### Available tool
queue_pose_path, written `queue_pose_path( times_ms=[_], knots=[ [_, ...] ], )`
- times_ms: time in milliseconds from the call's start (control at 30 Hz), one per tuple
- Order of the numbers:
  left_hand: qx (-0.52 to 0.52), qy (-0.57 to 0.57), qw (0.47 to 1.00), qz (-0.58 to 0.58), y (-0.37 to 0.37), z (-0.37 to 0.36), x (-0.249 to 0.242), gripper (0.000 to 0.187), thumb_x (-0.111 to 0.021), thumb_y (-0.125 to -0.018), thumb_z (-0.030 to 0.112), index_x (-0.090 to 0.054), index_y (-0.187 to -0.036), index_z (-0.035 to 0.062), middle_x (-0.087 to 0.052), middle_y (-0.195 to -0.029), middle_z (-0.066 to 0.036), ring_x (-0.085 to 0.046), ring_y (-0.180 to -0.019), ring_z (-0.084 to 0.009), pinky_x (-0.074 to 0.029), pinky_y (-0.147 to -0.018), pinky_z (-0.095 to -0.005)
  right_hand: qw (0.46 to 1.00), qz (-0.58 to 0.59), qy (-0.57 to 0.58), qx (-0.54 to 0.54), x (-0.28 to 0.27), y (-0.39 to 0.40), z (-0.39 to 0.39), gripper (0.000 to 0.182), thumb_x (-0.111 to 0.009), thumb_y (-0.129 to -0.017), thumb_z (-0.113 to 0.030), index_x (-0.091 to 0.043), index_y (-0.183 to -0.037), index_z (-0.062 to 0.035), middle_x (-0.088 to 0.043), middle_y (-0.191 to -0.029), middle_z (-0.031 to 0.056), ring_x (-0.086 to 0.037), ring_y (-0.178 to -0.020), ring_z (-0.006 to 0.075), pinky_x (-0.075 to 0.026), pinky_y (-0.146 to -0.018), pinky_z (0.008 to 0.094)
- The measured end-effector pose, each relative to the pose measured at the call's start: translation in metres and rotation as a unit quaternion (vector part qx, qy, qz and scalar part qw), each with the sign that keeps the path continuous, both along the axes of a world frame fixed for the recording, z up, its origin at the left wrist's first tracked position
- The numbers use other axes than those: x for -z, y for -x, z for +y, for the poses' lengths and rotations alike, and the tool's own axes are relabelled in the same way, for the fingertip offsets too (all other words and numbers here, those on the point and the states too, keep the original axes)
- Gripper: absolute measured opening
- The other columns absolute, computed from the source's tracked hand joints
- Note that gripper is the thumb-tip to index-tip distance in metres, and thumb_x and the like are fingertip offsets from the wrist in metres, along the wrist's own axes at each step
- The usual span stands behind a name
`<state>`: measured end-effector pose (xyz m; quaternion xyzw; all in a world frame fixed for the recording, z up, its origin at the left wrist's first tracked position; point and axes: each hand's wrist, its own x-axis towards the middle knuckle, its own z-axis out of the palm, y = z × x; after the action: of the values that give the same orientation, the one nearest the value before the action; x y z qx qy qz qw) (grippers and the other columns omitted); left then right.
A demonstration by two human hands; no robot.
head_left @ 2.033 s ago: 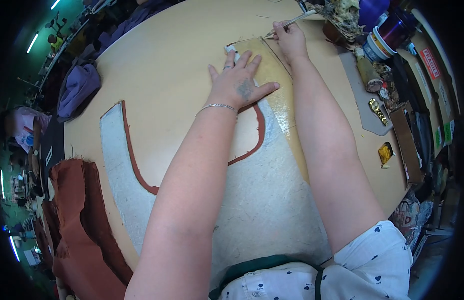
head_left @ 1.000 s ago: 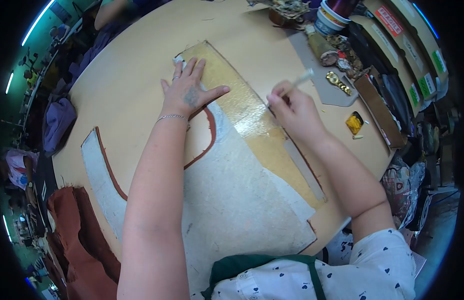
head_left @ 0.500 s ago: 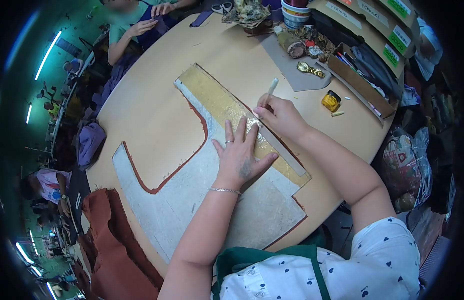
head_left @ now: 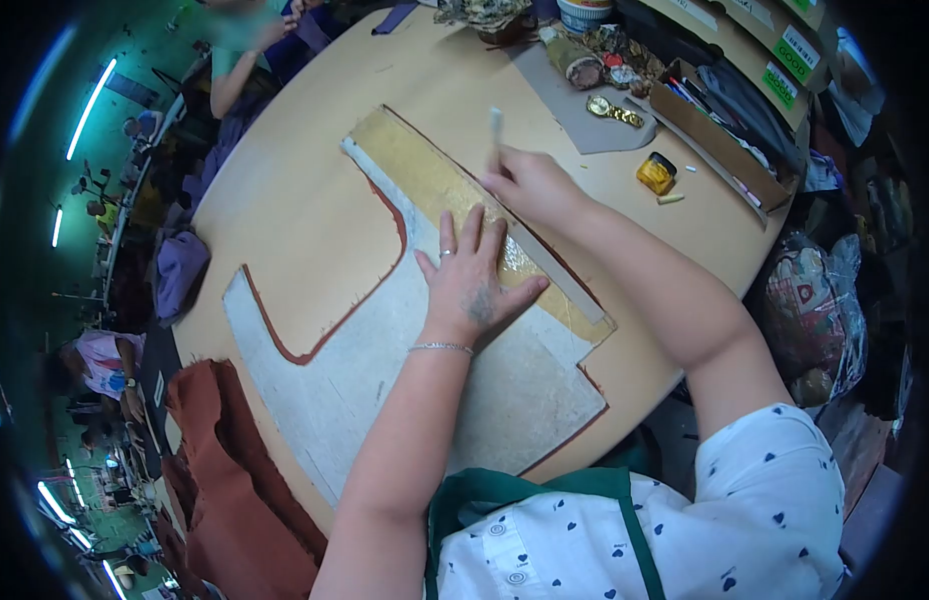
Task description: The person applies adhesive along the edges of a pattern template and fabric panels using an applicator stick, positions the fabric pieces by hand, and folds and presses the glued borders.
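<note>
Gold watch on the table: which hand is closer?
Right. The right hand, holding a pen-like tool, is on the person's side of the gold watch; the left hand, spread over the pale sheet, is farther back.

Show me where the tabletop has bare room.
Bare: the beige tabletop inside the red-edged curve of the grey sheet, and between the right forearm and yellow, black-capped jar. Crowded: around the gold metal watch and brown cardboard box.

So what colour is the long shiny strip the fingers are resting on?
The shiny strip is golden yellow. It shows best in the head view.
</note>
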<state>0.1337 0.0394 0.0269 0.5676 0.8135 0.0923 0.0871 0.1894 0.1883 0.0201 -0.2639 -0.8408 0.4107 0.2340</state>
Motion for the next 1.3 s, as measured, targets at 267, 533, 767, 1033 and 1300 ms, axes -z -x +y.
queue_pose_path(
  times_ms=[267,533,767,1033,1300],
  knots=[
    [-0.005,0.041,0.999,0.026,-0.006,0.001,0.000,0.096,-0.062,-0.058,0.065,-0.032,-0.131,0.0097,-0.021,-0.140,-0.012,-0.011,-0.130,-0.0377,-0.011,-0.093,-0.0673,0.997,0.065,0.017,0.027,0.005,-0.058,-0.037,0.018,-0.057,-0.081,-0.019,-0.053,-0.081,-0.0022,-0.055,-0.065,0.0134,-0.056,-0.060,0.0214,-0.044,-0.058,0.0317],
    [-0.044,0.118,0.992,-0.006,-0.008,0.010,-0.010,0.093,-0.063,-0.059,0.062,-0.030,-0.132,0.0151,-0.015,-0.143,-0.005,-0.010,-0.129,-0.0415,-0.021,-0.089,-0.0702,0.998,-0.047,0.035,-0.031,-0.004,-0.118,-0.052,0.023,-0.058,-0.080,-0.024,-0.055,-0.081,-0.0012,-0.059,-0.069,0.0156,-0.059,-0.064,0.0280,-0.045,-0.061,0.0360],
    [-0.043,0.104,0.994,0.010,-0.009,0.009,-0.003,0.096,-0.063,-0.057,0.064,-0.029,-0.133,0.0159,-0.015,-0.143,-0.004,-0.008,-0.129,-0.0408,-0.021,-0.090,-0.0697,0.997,0.047,0.045,0.035,0.010,-0.081,-0.043,0.016,-0.056,-0.083,-0.018,-0.054,-0.079,-0.0018,-0.056,-0.059,0.0048,-0.054,-0.055,0.0107,-0.043,-0.053,0.0270],
    [-0.063,0.075,0.995,0.011,-0.013,0.004,0.002,0.094,-0.063,-0.057,0.065,-0.030,-0.133,0.0192,-0.015,-0.143,-0.003,-0.008,-0.130,-0.0385,-0.016,-0.092,-0.0688,0.984,-0.149,0.074,-0.064,-0.035,-0.187,-0.079,0.024,-0.058,-0.080,-0.023,-0.056,-0.080,0.0006,-0.059,-0.066,0.0140,-0.059,-0.060,0.0245,-0.045,-0.058,0.0346],
    [0.030,-0.062,0.997,0.048,-0.059,-0.098,-0.002,0.051,-0.053,-0.080,0.042,-0.044,-0.124,0.0165,-0.029,-0.137,-0.009,-0.019,-0.129,-0.0362,-0.022,-0.091,-0.0662,0.986,0.089,0.143,0.016,-0.016,-0.188,-0.124,0.020,-0.058,-0.083,-0.020,-0.055,-0.082,-0.0007,-0.053,-0.062,0.0041,-0.049,-0.056,0.0096,-0.042,-0.053,0.0249]
  ],
)
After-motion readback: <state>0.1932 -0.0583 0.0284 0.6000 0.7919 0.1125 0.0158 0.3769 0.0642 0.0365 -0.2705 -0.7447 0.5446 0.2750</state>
